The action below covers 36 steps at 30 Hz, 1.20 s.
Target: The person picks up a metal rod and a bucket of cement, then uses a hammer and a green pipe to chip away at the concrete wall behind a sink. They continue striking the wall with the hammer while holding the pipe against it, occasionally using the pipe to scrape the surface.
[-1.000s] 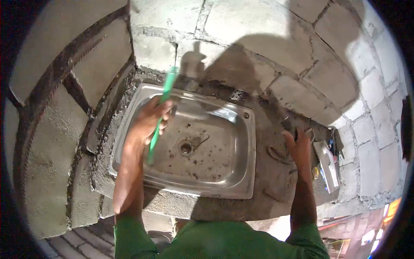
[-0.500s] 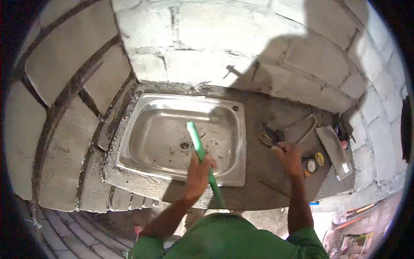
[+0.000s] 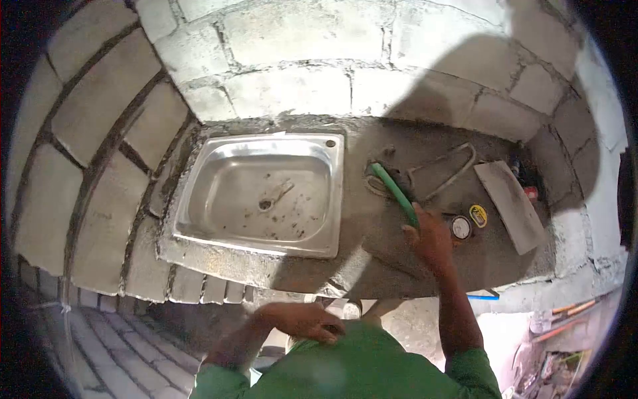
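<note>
A: Where is the green tube (image 3: 396,191) now?

B: Right of the sink (image 3: 266,174), slanting above the surface (image 3: 362,219), its lower end in the right hand (image 3: 432,245).

A: And that hand's grip?

B: Clamped on the tube, thumb to the left side. The tube's far end points up and leftward, across a dark object (image 3: 403,179) that it partly covers. I can't tell if the two touch.

A: What about the left hand (image 3: 302,320)?

B: It's down in front of the green shirt (image 3: 332,366), below the sink's near edge, with the fingers bent. Whether that grip is closed on something, I can't tell.

A: What sits around the right hand?

B: Just beyond it, a round item with a white face (image 3: 460,228), and beside that a yellow-and-black disc (image 3: 478,215). A bent, looped bar (image 3: 458,169) lies farther back, and a flat grey slab (image 3: 510,207) is over to the right, with a small red item (image 3: 530,193) at its far side.

A: And inside the sink?

B: Dark crumbs scattered around the drain (image 3: 266,205).
</note>
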{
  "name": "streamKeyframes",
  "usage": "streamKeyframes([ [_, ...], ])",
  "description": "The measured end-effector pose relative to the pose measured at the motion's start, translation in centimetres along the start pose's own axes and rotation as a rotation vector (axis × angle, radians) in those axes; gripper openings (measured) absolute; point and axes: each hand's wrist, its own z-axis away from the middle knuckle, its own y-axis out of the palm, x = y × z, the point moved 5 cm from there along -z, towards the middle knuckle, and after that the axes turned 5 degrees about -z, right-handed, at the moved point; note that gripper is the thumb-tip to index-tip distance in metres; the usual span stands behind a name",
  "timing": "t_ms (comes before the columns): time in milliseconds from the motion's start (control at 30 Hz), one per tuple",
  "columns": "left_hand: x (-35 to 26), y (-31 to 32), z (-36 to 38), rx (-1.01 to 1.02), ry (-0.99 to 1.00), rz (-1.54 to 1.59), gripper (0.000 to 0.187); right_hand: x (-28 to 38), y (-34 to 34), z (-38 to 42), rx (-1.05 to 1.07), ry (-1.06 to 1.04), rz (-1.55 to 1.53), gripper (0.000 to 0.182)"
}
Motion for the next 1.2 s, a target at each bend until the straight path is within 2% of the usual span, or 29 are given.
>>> streamKeyframes([
  [67, 3.8, 2.6, 1.4, -0.182, -0.348, 0.072, 0.043, -0.3, -0.2, 0.6, -0.058, -0.097, 0.026, 0.045],
  [100, 6.7, 4.3, 2.5, -0.366, -0.442, 0.0, 0.046, -0.1, -0.3, 1.4, -0.13, -0.172, 0.066, 0.042],
  [133, 9.4, 6.9, 3.0, -0.372, -0.459, 0.004, 0.046, -0.1, -0.1, 2.4, -0.124, -0.178, 0.049, 0.042],
  [200, 17.1, 12.6, 5.4, -0.468, -0.962, -0.097, 0.046, 0.1, -1.3, 5.7, -0.296, -0.181, -0.279, 0.031],
  [267, 27.5, 22.1, 6.3, -0.504, -0.632, 0.072, 0.048, -0.5, -0.2, 10.4, 0.215, 0.111, -0.487, 0.022],
  [333, 20.9, 19.9, 6.9, -0.655, -0.431, 0.144, 0.046, 1.0, 2.5, 15.4, 0.877, 0.121, -1.081, 0.021],
  [400, 23.0, 20.4, 7.1, -0.569, -0.56, 0.153, 0.034, 1.0, 5.8, 19.7, 0.987, 0.305, -0.831, 0.021],
  [433, 23.0, 20.0, 7.0, -0.554, -0.622, 0.197, 0.029, -1.4, 8.7, 22.1, 0.789, 0.298, -0.767, 0.022],
  [467, 25.7, 21.0, 6.8, -0.56, -0.609, 0.201, 0.029, -3.8, 11.3, 24.5, 0.594, 0.296, -0.689, 0.023],
  [500, 29.1, 21.7, 6.4, -0.61, -0.516, -0.119, 0.027, -4.9, 12.7, 26.2, 0.522, 0.26, -0.554, 0.022],
  [533, 28.4, 20.4, 7.2, -0.678, -0.559, 0.009, 0.026, -5.4, 13.9, 26.8, 0.543, 0.207, -0.432, 0.021],
  [633, 19.8, 13.3, 9.5, -0.91, -0.645, 0.668, 0.026, -4.9, 15.4, 28.3, 0.674, 0.021, -0.201, 0.019],
  [667, 17.5, 11.7, 10.0, -0.942, -0.619, 0.802, 0.027, -4.7, 15.4, 28.4, 0.69, -0.038, -0.152, 0.018],
  [733, 14.1, 9.4, 9.9, -0.89, -0.569, 0.881, 0.028, -4.6, 14.9, 28.2, 0.667, -0.121, -0.09, 0.017],
  [767, 13.5, 8.9, 9.4, -0.748, -0.475, 0.767, 0.031, -4.5, 14.1, 27.6, 0.635, -0.153, -0.073, 0.017],
  [800, 13.2, 8.3, 9.6, -0.743, -0.467, 0.766, 0.031, -4.6, 13.1, 26.9, 0.591, -0.151, -0.093, 0.017],
  [867, 9.6, 6.1, 10.6, -0.658, -0.429, 0.56, 0.034, -3.6, 10.1, 24.8, 0.464, -0.146, -0.164, 0.018],
  [900, 8.7, 5.2, 11.8, -0.653, -0.432, 0.56, 0.034, -2.9, 7.6, 23.4, 0.513, 0.241, -0.474, 0.019],
  [933, 7.5, 3.6, 13.5, -0.671, -0.386, 0.367, 0.035, -1.6, 4.3, 22.4, 0.539, 0.634, -0.778, 0.021],
  [1033, 0.3, 0.6, 19.3, -0.659, -0.186, -0.032, 0.037, 3.1, -5.4, 21.0, 0.718, 0.334, -0.738, 0.023],
  [1100, -4.3, -0.6, 21.6, -0.62, -0.036, -0.127, 0.037, 5.1, -10.3, 20.3, 0.75, 0.265, -0.686, 0.024],
  [1200, -6.2, 0.0, 22.0, -0.605, -0.005, -0.177, 0.037, 6.6, -16.9, 19.3, 0.655, 0.247, -0.524, 0.026],
])
